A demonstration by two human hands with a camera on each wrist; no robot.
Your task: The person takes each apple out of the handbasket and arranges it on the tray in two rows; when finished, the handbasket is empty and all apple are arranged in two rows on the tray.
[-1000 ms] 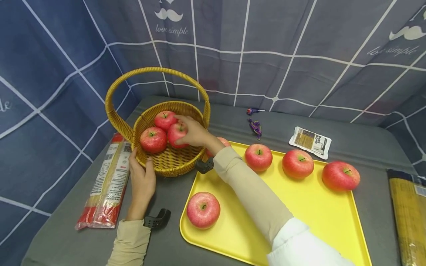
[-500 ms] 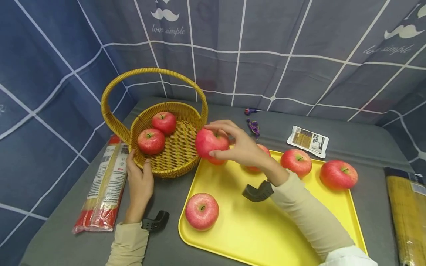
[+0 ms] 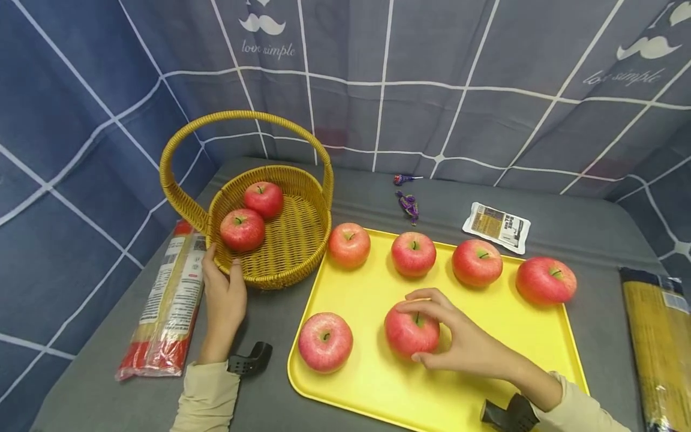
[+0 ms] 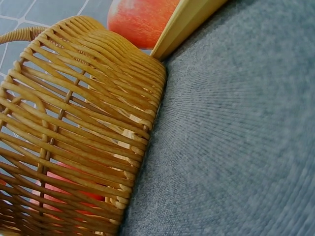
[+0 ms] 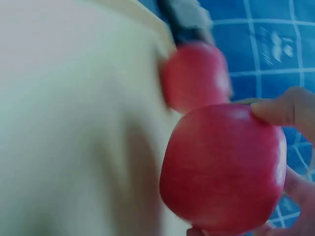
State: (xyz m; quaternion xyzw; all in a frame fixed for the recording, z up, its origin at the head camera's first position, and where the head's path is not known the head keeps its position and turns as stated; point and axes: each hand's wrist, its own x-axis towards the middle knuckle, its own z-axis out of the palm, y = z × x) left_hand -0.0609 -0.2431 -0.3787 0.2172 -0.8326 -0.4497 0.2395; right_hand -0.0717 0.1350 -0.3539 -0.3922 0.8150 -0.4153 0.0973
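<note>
My right hand (image 3: pixel 464 342) holds a red apple (image 3: pixel 406 336) over the middle of the yellow tray (image 3: pixel 372 393), with thumb and fingers on its sides. In the right wrist view that apple (image 5: pixel 221 169) fills the foreground and the tray behind is blurred; I cannot tell if it touches the tray. At the left, my left hand (image 3: pixel 224 303) grips the front-left rim of a wicker basket (image 3: pixel 281 279) with a tall handle. Two apples, one nearer (image 3: pixel 242 230) and one farther (image 3: pixel 263 199), lie inside. In the left wrist view the basket's woven wall (image 4: pixel 93 113) hides the fingers.
Several apples, one at the right end (image 3: pixel 546 280), line the tray's back edge; another apple (image 3: pixel 326 342) sits front left. Long packets lie left (image 3: pixel 167 306) and far right (image 3: pixel 655 342). A white sachet (image 3: pixel 497 227), purple candy (image 3: pixel 408 207) and a lollipop (image 3: pixel 402 179) lie behind the tray.
My right hand has lifted one apple out of the basket and carried it rightward and toward me, over the tray. My left hand has stayed at the basket.
</note>
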